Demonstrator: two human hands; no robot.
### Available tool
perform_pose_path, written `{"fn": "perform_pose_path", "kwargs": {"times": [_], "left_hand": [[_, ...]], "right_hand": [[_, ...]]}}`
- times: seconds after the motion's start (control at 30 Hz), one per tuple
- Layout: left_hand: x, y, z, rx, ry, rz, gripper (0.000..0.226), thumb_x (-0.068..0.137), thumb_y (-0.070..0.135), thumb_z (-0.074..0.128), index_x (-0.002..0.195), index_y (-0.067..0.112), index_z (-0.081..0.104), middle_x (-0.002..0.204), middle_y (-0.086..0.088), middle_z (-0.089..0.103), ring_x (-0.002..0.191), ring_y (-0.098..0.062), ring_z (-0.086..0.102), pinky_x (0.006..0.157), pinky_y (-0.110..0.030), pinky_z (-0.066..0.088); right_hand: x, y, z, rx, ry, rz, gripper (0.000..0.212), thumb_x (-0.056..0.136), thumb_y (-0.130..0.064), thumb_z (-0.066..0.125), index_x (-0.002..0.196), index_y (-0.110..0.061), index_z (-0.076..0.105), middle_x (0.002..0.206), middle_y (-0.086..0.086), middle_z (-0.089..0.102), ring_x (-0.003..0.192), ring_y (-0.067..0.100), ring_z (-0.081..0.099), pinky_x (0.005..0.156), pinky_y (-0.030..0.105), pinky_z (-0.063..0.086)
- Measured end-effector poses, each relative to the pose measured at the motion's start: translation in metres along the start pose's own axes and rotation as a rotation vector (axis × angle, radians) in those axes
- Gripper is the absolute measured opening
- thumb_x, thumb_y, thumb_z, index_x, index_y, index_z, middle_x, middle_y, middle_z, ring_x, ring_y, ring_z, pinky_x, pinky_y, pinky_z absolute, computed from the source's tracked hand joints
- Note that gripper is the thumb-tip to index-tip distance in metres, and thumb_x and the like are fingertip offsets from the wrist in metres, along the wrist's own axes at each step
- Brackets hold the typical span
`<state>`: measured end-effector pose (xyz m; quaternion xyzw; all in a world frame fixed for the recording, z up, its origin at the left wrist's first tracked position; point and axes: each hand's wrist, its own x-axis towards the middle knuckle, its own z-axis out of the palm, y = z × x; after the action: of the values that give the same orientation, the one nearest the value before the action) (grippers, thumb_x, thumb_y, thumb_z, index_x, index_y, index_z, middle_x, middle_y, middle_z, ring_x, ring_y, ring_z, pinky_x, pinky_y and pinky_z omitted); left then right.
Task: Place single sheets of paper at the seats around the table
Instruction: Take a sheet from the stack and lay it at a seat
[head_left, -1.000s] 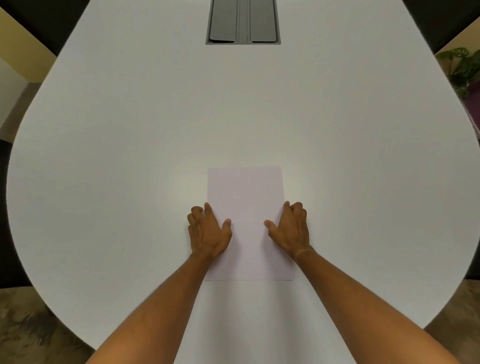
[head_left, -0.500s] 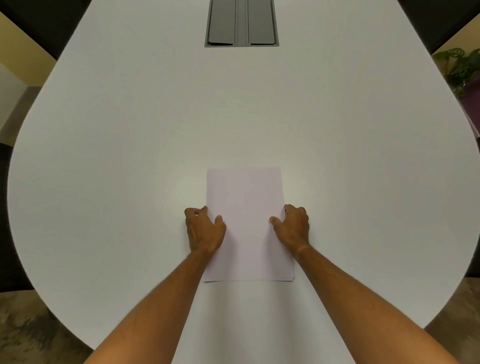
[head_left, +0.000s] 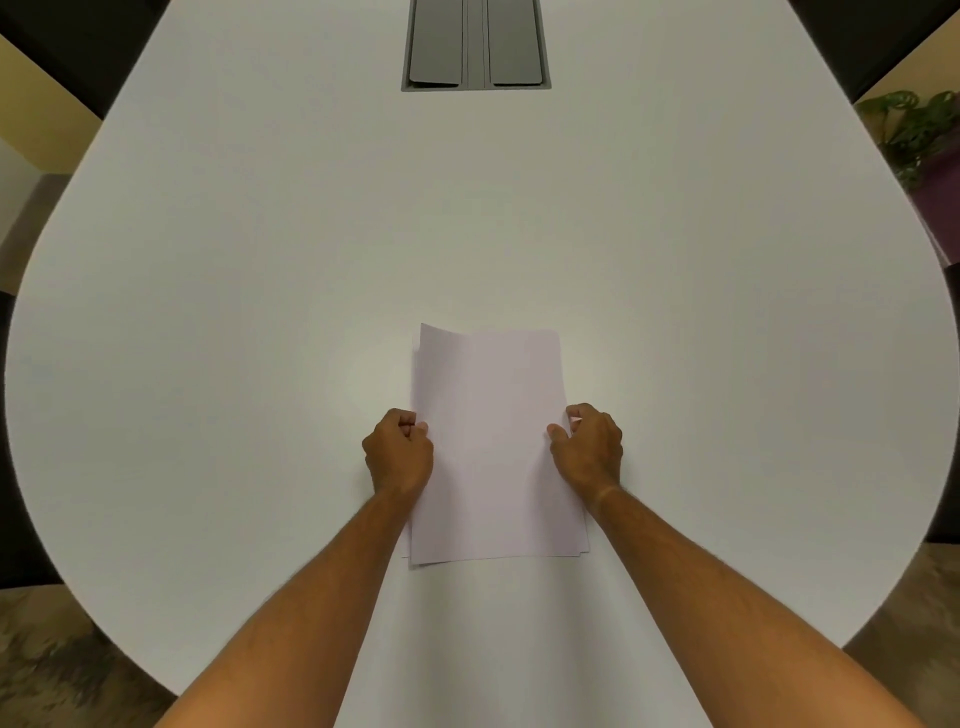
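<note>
Paper stack (head_left: 493, 447) near table (head_left: 260, 260) near edge, centered, far corners lifted. Left hand (head_left: 399, 453) pinches its left edge, right hand (head_left: 589, 449) its right edge, fingers curled. Grey cable hatch (head_left: 475, 44) at far edge.

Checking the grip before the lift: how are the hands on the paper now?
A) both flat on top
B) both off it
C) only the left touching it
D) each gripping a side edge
D: the left hand and right hand each curl their fingers round a side edge of the paper.
</note>
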<state>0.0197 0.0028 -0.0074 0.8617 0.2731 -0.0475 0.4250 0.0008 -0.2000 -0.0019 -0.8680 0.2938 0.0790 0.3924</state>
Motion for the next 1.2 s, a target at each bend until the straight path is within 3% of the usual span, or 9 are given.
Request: {"fn": "perform_pose_path", "kwargs": {"times": [0.17,0.37,0.47,0.6,0.7,0.8,1.03,1.13,1.2], "left_hand": [[0.004,-0.006,-0.005,-0.143,-0.036,-0.088,0.006,0.092,0.006,0.063,0.098,0.007,0.065,0.078,0.000,0.061,0.071,-0.012,0.056,0.076,-0.026,0.049],[0.005,-0.009,-0.010,-0.206,-0.069,-0.122,0.015,0.093,0.009,0.064,0.107,0.005,0.066,0.095,-0.005,0.065,0.087,-0.019,0.059,0.081,-0.025,0.047],[0.006,-0.010,-0.011,-0.215,-0.074,-0.132,0.015,0.093,0.010,0.064,0.107,0.005,0.066,0.094,-0.004,0.065,0.086,-0.018,0.059,0.076,-0.022,0.045],[0.005,-0.010,-0.014,-0.213,-0.073,-0.128,0.013,0.093,0.011,0.065,0.104,0.005,0.067,0.092,-0.004,0.065,0.085,-0.017,0.059,0.076,-0.022,0.045],[0.005,-0.010,-0.017,-0.190,-0.065,-0.094,0.011,0.094,0.013,0.063,0.100,0.006,0.068,0.088,-0.003,0.064,0.081,-0.015,0.058,0.073,-0.020,0.045],[0.007,-0.008,-0.023,-0.181,-0.053,-0.063,0.008,0.093,0.013,0.063,0.092,0.008,0.068,0.083,0.000,0.064,0.074,-0.010,0.057,0.066,-0.014,0.043],[0.009,0.000,-0.036,-0.233,-0.083,-0.039,0.003,0.088,0.015,0.071,0.087,0.012,0.070,0.084,-0.004,0.069,0.076,-0.017,0.064,0.076,-0.029,0.056],[0.006,0.006,-0.040,-0.261,-0.106,-0.025,0.004,0.086,0.015,0.074,0.086,0.013,0.071,0.084,-0.002,0.070,0.079,-0.019,0.066,0.083,-0.036,0.058],[0.004,0.010,-0.041,-0.273,-0.129,-0.010,0.009,0.085,0.015,0.075,0.091,0.009,0.073,0.087,-0.005,0.071,0.080,-0.021,0.066,0.085,-0.036,0.058]], "right_hand": [[0.004,0.001,-0.002,0.032,-0.004,0.018,0.045,0.092,-0.027,0.065,0.132,-0.009,0.054,0.131,0.014,0.058,0.118,0.030,0.058,0.098,0.037,0.047],[0.011,-0.001,-0.003,0.086,-0.039,0.027,0.047,0.093,-0.031,0.065,0.133,-0.009,0.054,0.133,0.015,0.053,0.116,0.030,0.057,0.095,0.033,0.046],[0.013,-0.004,-0.005,0.123,-0.010,0.037,0.037,0.093,-0.026,0.065,0.124,-0.007,0.059,0.124,0.015,0.058,0.103,0.024,0.059,0.086,0.028,0.046],[0.012,-0.006,-0.009,0.213,0.028,0.048,0.019,0.093,-0.016,0.065,0.104,-0.001,0.068,0.099,0.009,0.067,0.088,0.019,0.059,0.092,0.031,0.052],[0.010,-0.007,-0.012,0.271,0.034,0.053,0.017,0.090,-0.012,0.069,0.102,0.000,0.070,0.096,0.009,0.068,0.086,0.018,0.060,0.084,0.024,0.048],[0.009,-0.007,-0.017,0.346,0.027,0.070,0.018,0.086,-0.010,0.073,0.101,0.000,0.072,0.093,0.007,0.068,0.085,0.020,0.063,0.084,0.029,0.053],[0.005,-0.005,-0.031,0.480,0.004,0.116,0.020,0.079,-0.008,0.080,0.096,-0.002,0.073,0.091,0.010,0.072,0.078,0.019,0.065,0.080,0.031,0.057],[-0.002,-0.003,-0.042,0.535,0.009,0.145,0.012,0.078,-0.007,0.080,0.087,-0.008,0.072,0.088,0.009,0.072,0.079,0.023,0.067,0.080,0.037,0.060],[-0.008,0.000,-0.050,0.565,0.014,0.147,0.013,0.077,-0.006,0.081,0.082,-0.012,0.070,0.087,0.009,0.071,0.078,0.022,0.066,0.075,0.033,0.059]]}}
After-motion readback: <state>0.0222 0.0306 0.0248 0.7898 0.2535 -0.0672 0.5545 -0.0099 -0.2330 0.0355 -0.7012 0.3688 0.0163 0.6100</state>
